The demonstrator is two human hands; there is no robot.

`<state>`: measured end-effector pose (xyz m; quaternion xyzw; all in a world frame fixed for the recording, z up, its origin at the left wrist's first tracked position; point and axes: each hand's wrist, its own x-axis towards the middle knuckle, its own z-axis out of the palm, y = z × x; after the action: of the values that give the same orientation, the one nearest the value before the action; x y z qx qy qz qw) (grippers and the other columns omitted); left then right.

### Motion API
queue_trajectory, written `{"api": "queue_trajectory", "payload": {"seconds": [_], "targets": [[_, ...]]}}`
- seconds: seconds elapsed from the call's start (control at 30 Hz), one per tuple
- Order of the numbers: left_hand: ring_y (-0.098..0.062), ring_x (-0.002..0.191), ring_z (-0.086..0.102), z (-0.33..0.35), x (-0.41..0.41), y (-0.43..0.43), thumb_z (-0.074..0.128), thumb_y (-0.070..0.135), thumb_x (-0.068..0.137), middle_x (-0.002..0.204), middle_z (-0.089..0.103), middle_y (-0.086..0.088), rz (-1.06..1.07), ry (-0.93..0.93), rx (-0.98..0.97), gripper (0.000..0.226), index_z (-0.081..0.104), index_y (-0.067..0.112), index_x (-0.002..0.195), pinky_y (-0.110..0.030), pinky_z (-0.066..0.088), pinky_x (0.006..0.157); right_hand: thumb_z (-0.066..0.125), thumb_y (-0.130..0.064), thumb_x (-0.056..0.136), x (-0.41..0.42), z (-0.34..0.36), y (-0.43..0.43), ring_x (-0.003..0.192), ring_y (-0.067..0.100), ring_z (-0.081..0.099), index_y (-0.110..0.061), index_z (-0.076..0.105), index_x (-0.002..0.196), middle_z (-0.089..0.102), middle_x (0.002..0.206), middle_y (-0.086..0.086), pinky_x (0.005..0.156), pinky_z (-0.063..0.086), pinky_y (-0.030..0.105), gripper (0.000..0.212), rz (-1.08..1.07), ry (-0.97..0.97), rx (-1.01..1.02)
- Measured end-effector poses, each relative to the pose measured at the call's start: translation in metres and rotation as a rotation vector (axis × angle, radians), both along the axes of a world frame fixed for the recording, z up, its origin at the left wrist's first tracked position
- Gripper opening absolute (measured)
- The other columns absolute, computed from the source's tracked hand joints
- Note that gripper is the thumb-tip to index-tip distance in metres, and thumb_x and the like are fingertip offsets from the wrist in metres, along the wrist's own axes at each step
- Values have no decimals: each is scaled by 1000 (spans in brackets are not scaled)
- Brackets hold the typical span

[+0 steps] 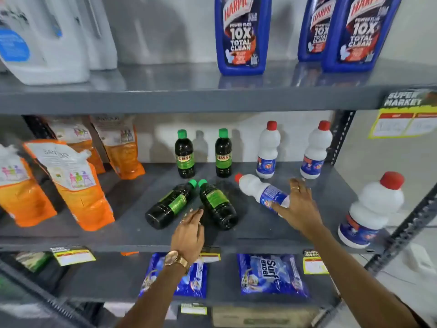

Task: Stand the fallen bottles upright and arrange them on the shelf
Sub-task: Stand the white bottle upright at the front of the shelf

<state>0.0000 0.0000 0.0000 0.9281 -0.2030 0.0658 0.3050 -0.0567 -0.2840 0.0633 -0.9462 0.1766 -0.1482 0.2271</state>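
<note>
Three bottles are lying on their sides on the middle shelf point(248, 233), around the centre of the frame: a white bleach bottle with a red cap point(261, 189), its cap pointing to the upper left, and two dark bottles with green caps, the left dark bottle point(169, 205) and the right dark bottle point(216, 204), lying in a V with their caps almost touching and their bases fanning out toward the shelf's front edge. The right hand point(299, 204) is reaching over the base end of the white bottle with its fingers spread and curving around the labelled part; it is touching the bottle, but I cannot tell whether the grip is closed yet. The left hand point(190, 229) is coming in flat, fingers together and extended, with its fingertips in the gap between the two dark bottles' bases, holding nothing. So the step in hand looks like the first pick-up, nothing righted yet. The next move probably calls for closing around the white bottle's body, tipping it onto its base and setting it in line with the two upright white bottles point(292, 150) just behind, without knocking them. Behind the dark pair, two upright Sunny bottles point(203, 153) are standing, showing where that pair belongs. A larger white bottle point(371, 209) is standing at the right, orange refill pouches point(78, 185) are leaning at the left, and blue Harpic bottles point(243, 34) are standing on the shelf above.
</note>
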Motion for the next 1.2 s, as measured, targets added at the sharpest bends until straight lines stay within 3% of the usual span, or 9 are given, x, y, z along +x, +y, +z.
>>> {"api": "queue_trajectory", "payload": {"seconds": [0.07,0.13,0.23,0.37,0.6,0.83,1.03,1.13,1.2], "targets": [[-35,118,50,-7,10,-9,37,18,83,137,50,-14,38,30,38,48,48,12,130,-45,47,94,72,-49,76,18,-4,-13,147,31,11,-2,19,147,20,157,16,118,11,43,100,-11,143,-8],[-39,110,54,-9,16,-9,38,18,81,135,50,-15,55,54,112,49,49,11,128,-47,50,88,76,-53,69,35,-3,-22,143,33,22,-1,25,144,28,153,18,115,21,44,105,-21,275,4],[-39,114,52,-18,24,-14,37,23,80,140,45,-14,54,54,163,52,48,11,129,-50,49,90,81,-57,56,55,-8,-30,108,29,56,-11,47,113,57,116,10,90,50,41,81,5,405,100],[-36,122,46,-16,23,-14,35,26,82,145,40,-11,40,44,184,53,45,12,133,-49,44,97,81,-57,41,69,-11,-30,83,22,63,-15,57,96,63,92,3,78,56,40,74,42,453,110],[-34,120,48,-14,18,-15,35,28,84,145,40,-4,66,44,160,50,46,17,132,-49,47,92,81,-44,58,56,-35,-14,87,30,64,-10,59,98,66,93,8,72,49,34,57,-50,81,57],[-34,117,50,-13,18,-18,36,30,86,143,43,-6,83,28,174,48,46,17,131,-49,47,90,88,-39,60,67,-52,-7,84,17,61,-12,57,112,63,97,1,75,49,27,66,-123,-371,470],[-33,118,50,-14,19,-18,36,36,85,140,46,-8,98,19,203,52,45,16,132,-46,47,89,93,-31,51,92,-57,6,99,17,58,-11,43,125,56,112,-1,86,50,28,91,-203,-515,702],[-33,114,53,-16,19,-17,39,35,84,138,48,-8,105,9,216,50,45,17,130,-46,49,85,89,-23,61,93,-66,12,110,22,57,-11,37,132,54,123,8,92,52,31,89,-166,-578,718],[-32,112,54,-15,20,-18,34,40,83,138,49,-7,108,14,234,52,46,17,129,-45,50,84,79,-14,66,89,-72,13,115,22,52,-8,36,137,49,129,11,97,47,22,83,-141,-596,703]]}}
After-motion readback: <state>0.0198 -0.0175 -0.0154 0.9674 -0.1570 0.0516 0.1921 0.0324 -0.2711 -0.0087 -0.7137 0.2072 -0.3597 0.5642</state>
